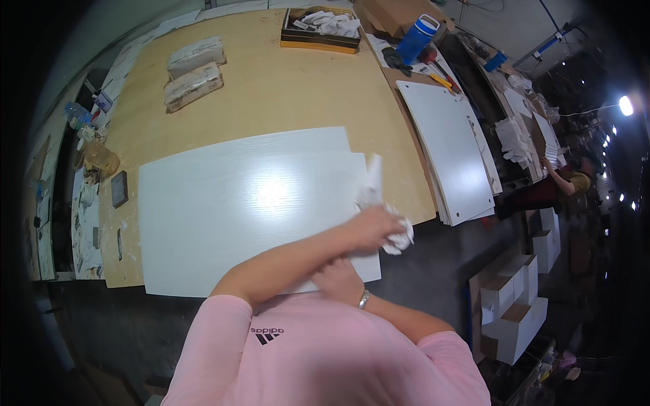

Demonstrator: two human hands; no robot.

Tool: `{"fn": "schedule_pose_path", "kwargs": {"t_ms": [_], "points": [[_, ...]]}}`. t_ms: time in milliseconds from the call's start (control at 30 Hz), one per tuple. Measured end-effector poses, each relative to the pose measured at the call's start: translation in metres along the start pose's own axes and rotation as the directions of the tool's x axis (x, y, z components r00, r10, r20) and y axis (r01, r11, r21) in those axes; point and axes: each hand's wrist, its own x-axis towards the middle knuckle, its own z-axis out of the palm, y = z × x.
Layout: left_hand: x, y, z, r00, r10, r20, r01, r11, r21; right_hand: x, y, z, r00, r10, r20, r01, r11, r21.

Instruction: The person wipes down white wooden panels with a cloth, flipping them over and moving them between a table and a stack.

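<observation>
The left hand [376, 227], crossed over the right, bunched a white rag [396, 233] at the white panel [244, 203]'s right edge, while the right hand [338, 277] pressed flat on its near edge — firm, even strokes looked best.

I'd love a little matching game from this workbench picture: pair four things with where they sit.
Things:
1 white rag
2 blue bottle
3 two wrapped bundles
4 white panel

Places:
A far edge of the bench, right of a shallow tray
B far left of the bench top
C in the left hand, at the panel's right edge
D flat on the bench, in front of the person

Pairs: 1-C, 2-A, 3-B, 4-D
</observation>
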Motion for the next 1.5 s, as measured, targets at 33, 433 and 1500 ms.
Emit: {"fn": "schedule_pose_path", "kwargs": {"t_ms": [33,433,1500], "points": [[0.004,-0.010,0.028,0.996,0.094,0.001,-0.093,0.986,-0.136,0.003,-0.003,0.004,1.000,-0.007,0.000,0.007,1.000,-0.001],[-0.248,-0.103,-0.150,0.679,-0.222,-0.700,0.699,0.485,0.525,0.012,-0.004,-0.005,0.991,-0.052,-0.121,0.035,0.989,-0.140],[-0.163,0.031,-0.007,0.930,-0.155,-0.333,0.294,0.856,0.425,0.191,0.191,-0.084,0.840,0.502,0.207,-0.540,0.732,0.415]]}}
